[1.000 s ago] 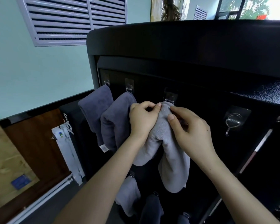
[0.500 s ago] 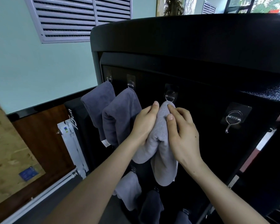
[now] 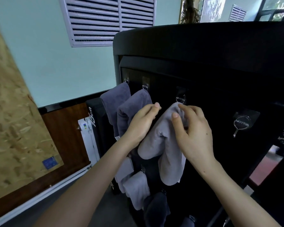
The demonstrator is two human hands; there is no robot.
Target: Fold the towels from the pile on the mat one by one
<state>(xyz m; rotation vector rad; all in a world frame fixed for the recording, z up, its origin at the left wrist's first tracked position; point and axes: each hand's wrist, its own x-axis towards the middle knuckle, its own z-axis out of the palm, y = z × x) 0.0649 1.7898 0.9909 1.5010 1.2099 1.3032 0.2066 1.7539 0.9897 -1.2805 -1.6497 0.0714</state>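
- Your light grey towel (image 3: 156, 141) hung at the centre of the frame, its top bunched just under the third hook (image 3: 180, 99) on the black panel (image 3: 220, 89).
- Your right hand (image 3: 193, 133) lay on the towel's upper right side, with thumb and fingers curled loosely over the bunched cloth; it looked like a light pinch, though the fingertips behind the fabric were hidden.
- Your left hand (image 3: 141, 125) sat at the towel's left edge with its fingers bent and close together; you could not tell from this view whether it gripped the cloth or only rested against it.
- As for progress, I judged several towels already dealt with: two darker grey ones (image 3: 121, 102) hung from hooks left of centre, and more (image 3: 136, 187) hung in a lower row toward the bottom centre.
- One hook (image 3: 241, 123) at right of centre stood bare, so at least that place was left to fill.
- The mat and the pile were not in view, so you could not say how many towels remained.
- The towel ran long from top to bottom, draped in two lobes side by side, the right lobe reaching lower; its top pointed up toward the hook and its ends pointed down to the bottom of the frame.
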